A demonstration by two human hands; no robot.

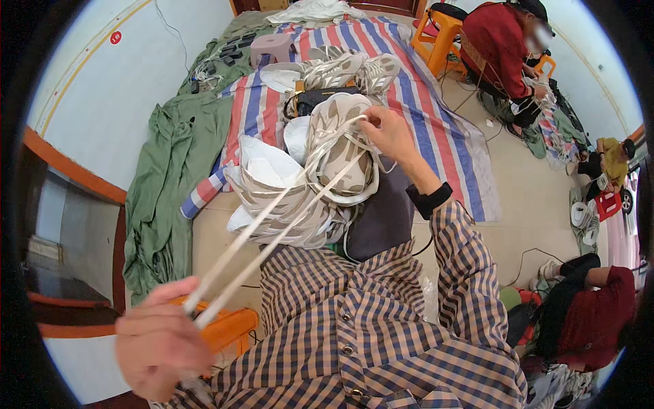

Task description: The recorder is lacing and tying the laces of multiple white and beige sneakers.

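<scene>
A beige and white sneaker (346,172) rests on my lap, its laces partly threaded. Two strands of pale shoelace (253,230) run taut from it toward the lower left. My left hand (163,344), slightly blurred, is closed around these strands, well away from the shoe. At the far end of the shoe my right hand (388,133) pinches a lace between thumb and fingers. More sneakers of the same kind (289,218) lie against its left side, with white inner material (267,163) showing. A dark cloth (381,208) covers my lap on the right.
Beyond lies a striped tarp (436,129) with more sneakers (347,68), a black bag (327,97) and a grey stool (271,49). Green cloth (177,150) spreads at left. An orange stool (235,328) stands by my left arm. Several people (494,41) sit along the right.
</scene>
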